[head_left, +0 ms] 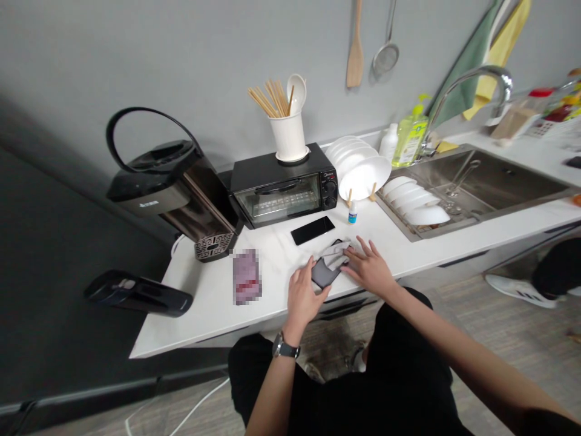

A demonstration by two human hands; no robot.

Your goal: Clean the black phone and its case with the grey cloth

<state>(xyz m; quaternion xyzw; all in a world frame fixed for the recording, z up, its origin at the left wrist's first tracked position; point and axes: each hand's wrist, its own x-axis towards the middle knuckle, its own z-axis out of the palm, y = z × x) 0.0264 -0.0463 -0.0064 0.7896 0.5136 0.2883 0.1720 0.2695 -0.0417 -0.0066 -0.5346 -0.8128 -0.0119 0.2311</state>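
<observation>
Holding the left side of a dark grey, flat, rectangular object [323, 275], left hand [303, 292] has fingers on one edge, thumb on the near edge; grip closed on it. Black-strapped round watch [288, 349] on that wrist. Right hand [370, 269] palm down, fingers spread, fingertips on a light grey, crumpled cloth [336, 257] lying over the object's far part; can't tell if it pinches the cloth or only presses.

Object sits near the front edge of a white, marble-look countertop [278, 257]. Just behind it: black, rectangular, glossy phone [313, 231], lying flat, slightly angled. Small white bottle with blue label [353, 214] upright, right of phone. Pixelated purplish rectangular item [246, 277] left of left hand, apart from it.

Farther back: black boxy toaster oven with glass door [284, 197], white cylindrical utensil holder [289, 138] on top. White round plates [365, 178] racked beside oven. Tall black-and-metal drink dispenser [195, 200] at left. Stainless steel sink [535, 172] at right, white bowls [420, 206] at its left end.
</observation>
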